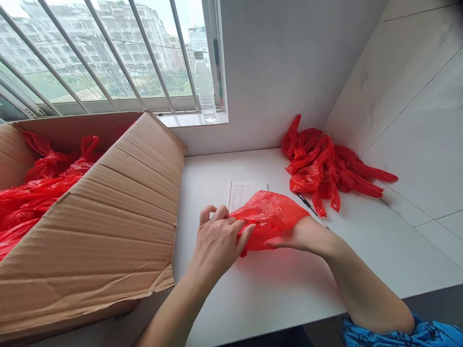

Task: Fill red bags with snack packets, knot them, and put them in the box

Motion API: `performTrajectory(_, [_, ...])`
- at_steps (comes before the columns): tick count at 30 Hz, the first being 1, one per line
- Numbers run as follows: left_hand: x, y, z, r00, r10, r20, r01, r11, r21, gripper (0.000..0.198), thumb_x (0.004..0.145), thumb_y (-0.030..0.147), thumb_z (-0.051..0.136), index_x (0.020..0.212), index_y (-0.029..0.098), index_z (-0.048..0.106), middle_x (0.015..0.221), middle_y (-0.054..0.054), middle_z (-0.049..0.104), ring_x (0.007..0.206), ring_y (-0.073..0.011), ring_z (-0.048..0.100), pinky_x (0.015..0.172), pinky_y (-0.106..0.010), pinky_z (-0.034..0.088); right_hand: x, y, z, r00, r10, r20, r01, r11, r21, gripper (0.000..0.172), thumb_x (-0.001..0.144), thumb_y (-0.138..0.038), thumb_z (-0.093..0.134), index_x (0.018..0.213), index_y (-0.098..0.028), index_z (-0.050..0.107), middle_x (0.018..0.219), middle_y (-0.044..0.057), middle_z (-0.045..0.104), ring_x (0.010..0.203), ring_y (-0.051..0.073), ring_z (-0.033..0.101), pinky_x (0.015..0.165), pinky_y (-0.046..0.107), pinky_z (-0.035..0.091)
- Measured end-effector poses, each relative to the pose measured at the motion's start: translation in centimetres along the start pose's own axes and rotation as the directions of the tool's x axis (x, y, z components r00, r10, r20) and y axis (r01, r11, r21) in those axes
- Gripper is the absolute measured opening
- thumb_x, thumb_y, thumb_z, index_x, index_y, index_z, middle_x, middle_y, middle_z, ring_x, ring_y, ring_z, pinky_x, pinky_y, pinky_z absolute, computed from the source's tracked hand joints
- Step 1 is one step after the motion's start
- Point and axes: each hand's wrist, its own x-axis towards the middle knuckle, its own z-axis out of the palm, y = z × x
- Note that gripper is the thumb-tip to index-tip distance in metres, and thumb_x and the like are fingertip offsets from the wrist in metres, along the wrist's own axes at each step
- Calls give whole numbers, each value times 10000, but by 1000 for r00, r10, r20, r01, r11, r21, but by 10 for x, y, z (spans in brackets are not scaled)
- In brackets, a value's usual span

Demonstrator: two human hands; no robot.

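A thin red plastic bag (265, 207) is held above the white tabletop. My left hand (220, 236) is closed on the bag's left end, pinching the crumpled film between thumb and fingers. From the right, my right hand (289, 233) reaches into the bag. Red film covers its fingers, so their grip is hidden; only the thumb side and wrist show plainly. Behind the bag lies a sheet of white paper (248, 190) with small printed or written marks, partly covered. A dark pen (306, 203) rests to the right of the bag.
On the left stands an open cardboard box (119, 212) holding several red bags (54, 168). A heap of red plastic bags (321, 159) lies at the back right near the wall. A clear bottle (205, 89) stands on the sill of the barred window.
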Motion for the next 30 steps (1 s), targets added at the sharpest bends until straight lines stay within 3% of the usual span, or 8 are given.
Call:
performTrajectory(3, [-4, -3, -2, 999, -49, -7, 49, 998, 41, 163, 849, 291, 583, 691, 251, 588, 568, -5, 614, 742, -239, 549, 995, -502, 297, -4, 2, -5, 972, 110, 208, -102, 994, -45, 396, 731, -330, 770, 1119, -353, 689, 991, -9, 749, 879, 262, 692, 635, 348, 557])
performTrajectory(6, [-8, -3, -4, 997, -63, 49, 61, 997, 43, 71, 741, 226, 612, 789, 254, 567, 610, -5, 611, 785, -266, 568, 1045, -543, 255, -7, 1, -6, 947, 147, 285, -122, 987, -103, 175, 751, -352, 757, 911, -305, 704, 716, -29, 703, 642, 202, 647, 502, 292, 469])
performTrajectory(11, [-13, -4, -3, 995, -55, 78, 49, 996, 75, 336, 677, 209, 622, 1008, 253, 585, 814, -38, 656, 916, -294, 599, 1149, -576, 170, 4, 3, 4, 988, 84, 129, -50, 967, -249, 425, 849, -494, 646, 572, -239, 448, 484, -32, 473, 414, 131, 440, 387, 279, 283])
performTrajectory(16, [-17, -7, 3, 996, -35, 86, 24, 991, 133, 850, 692, 238, 651, 1477, 192, 331, 1404, -161, 537, 1348, -344, 434, 1192, -625, -53, 15, 20, 18, 987, 107, -121, -143, 929, -341, 151, 921, -274, 522, 777, -229, 525, 607, 15, 577, 518, 186, 554, 473, 300, 367])
performTrajectory(19, [-20, -9, 7, 993, -38, 109, 21, 988, 151, 948, 692, 294, 669, 1525, 151, 239, 1528, -193, 396, 1463, -348, 280, 1175, -649, -99, 10, 30, 24, 985, 164, -57, -171, 869, -464, 116, 824, -274, 666, 779, -225, 571, 603, 28, 592, 490, 196, 553, 427, 284, 311])
performTrajectory(22, [-20, -9, 7, 991, -44, 127, 21, 983, 180, 955, 697, 340, 683, 1526, 152, 248, 1555, -208, 344, 1490, -364, 217, 1166, -677, -60, 9, 26, 30, 997, 65, -28, -71, 877, -475, 115, 853, -334, 661, 883, -224, 643, 674, 36, 623, 531, 188, 577, 448, 273, 328])
performTrajectory(27, [-16, -8, 6, 991, -46, 122, 17, 975, 223, 816, 754, 323, 661, 1492, 195, 337, 1522, -200, 407, 1489, -373, 217, 1159, -691, 7, 22, 14, 50, 996, -10, 92, 41, 940, -339, 487, 885, -384, 643, 1345, -255, 549, 717, 28, 631, 671, 234, 620, 555, 308, 443])
performTrajectory(30, [-17, -11, 9, 988, -62, 138, 27, 969, 244, 727, 767, 336, 657, 1437, 174, 427, 1468, -212, 475, 1481, -390, 229, 1149, -706, 11, 25, 19, 59, 978, 33, 205, 11, 978, -206, 480, 820, -339, 715, 1277, -256, 595, 717, 16, 651, 635, 217, 614, 533, 305, 456])
